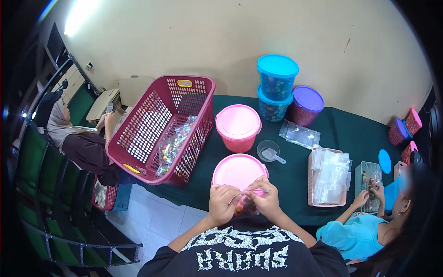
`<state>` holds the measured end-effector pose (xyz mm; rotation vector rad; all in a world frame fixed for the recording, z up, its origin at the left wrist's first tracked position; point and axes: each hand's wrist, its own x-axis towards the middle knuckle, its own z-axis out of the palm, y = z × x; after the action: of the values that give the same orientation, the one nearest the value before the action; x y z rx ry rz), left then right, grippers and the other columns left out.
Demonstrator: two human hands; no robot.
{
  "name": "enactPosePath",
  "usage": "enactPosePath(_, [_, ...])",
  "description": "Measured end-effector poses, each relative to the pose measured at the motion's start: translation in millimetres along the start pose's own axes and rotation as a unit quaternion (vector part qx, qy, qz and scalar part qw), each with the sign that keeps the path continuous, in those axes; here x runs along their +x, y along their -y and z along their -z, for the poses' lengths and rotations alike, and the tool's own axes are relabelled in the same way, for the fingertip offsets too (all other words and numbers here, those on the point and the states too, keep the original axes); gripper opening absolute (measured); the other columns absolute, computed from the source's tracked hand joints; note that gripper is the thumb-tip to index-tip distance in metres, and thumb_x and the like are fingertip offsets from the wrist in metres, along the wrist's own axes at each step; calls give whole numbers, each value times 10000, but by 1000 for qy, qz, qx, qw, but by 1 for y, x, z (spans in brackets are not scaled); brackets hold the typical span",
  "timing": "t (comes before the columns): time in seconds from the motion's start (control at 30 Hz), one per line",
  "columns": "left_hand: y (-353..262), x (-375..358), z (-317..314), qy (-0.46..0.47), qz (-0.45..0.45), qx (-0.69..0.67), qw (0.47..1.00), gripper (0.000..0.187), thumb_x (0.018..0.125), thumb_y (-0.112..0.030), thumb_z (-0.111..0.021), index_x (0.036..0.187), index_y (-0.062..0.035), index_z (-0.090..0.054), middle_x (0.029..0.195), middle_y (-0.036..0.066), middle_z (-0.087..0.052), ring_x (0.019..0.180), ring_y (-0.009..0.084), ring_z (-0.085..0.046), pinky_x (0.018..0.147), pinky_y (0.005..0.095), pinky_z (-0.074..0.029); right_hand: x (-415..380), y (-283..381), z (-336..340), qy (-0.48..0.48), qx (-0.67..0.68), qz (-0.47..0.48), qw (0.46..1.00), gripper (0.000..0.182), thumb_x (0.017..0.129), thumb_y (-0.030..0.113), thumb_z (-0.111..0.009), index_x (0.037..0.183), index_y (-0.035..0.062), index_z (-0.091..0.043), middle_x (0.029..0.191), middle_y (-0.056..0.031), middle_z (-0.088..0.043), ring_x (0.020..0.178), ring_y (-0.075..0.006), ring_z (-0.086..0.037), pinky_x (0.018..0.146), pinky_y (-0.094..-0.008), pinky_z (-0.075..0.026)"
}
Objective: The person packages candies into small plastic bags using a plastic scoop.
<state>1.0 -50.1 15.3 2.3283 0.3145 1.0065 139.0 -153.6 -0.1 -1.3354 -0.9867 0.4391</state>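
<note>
In the head view, my left hand (pixel 223 202) and my right hand (pixel 263 196) meet close to my chest, fingers pinched together. Between them they grip the upper edge of a small clear plastic bag (pixel 246 207). Dark and colourful small pieces show inside it; its lower part is partly hidden. Just beyond my hands stands a pink lidded tub (pixel 240 171), with a second pink tub (pixel 238 125) behind it. To the right of the tubs, a small clear bowl (pixel 268 150) holds a white scoop (pixel 275 157).
At left, a large maroon basket (pixel 134 159) contains filled bags. Blue tubs (pixel 277 76) are stacked beside a purple-lidded tub (pixel 307 104). Flat bags (pixel 300 135) lie before them; a pink tray (pixel 312 196) holds more. People work at left (pixel 85 147) and right (pixel 355 233).
</note>
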Motion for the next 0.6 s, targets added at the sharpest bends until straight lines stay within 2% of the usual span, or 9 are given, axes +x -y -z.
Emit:
enactPosePath(0.27, [2,-1,3,1,-8,29,1000,85,847,-180,-637,813,-103,-621,828,12,-652,772,174,-587,792,365,-307,6,-12,10,-51,-17,33,998,113,744,108,-759,796,40,-685,768,-40,-639,808,-166,-530,765,-294,-420])
enactPosePath(0.33, [2,-1,5,-6,-23,47,999,114,858,-199,-626,819,-96,-654,810,19,-658,752,177,-589,771,346,-329,7,-13,12,-70,-30,42,996,85,743,48,-736,774,36,-658,774,-53,-634,795,-168,-537,740,-292,-410])
enactPosePath(0.47, [2,4,8,-14,-31,52,998,116,859,-201,-629,810,-97,-650,795,9,-657,757,175,-587,787,343,-323,10,-14,15,-75,-3,59,995,96,759,22,-717,757,25,-621,766,-49,-604,791,-153,-530,736,-278,-407])
enactPosePath(0.57, [12,0,5,-26,1,19,999,82,840,-165,-645,846,-88,-617,880,29,-660,803,188,-589,821,361,-342,7,-10,15,-51,3,68,996,97,781,-3,-687,786,18,-592,811,-63,-595,789,-147,-527,739,-270,-408])
enactPosePath(0.6, [13,-3,3,-109,33,-6,994,127,829,-169,-662,906,-79,-615,950,53,-657,862,208,-595,838,369,-371,5,-11,12,-52,3,69,996,97,781,-3,-687,786,18,-592,811,-63,-595,789,-147,-527,739,-270,-408])
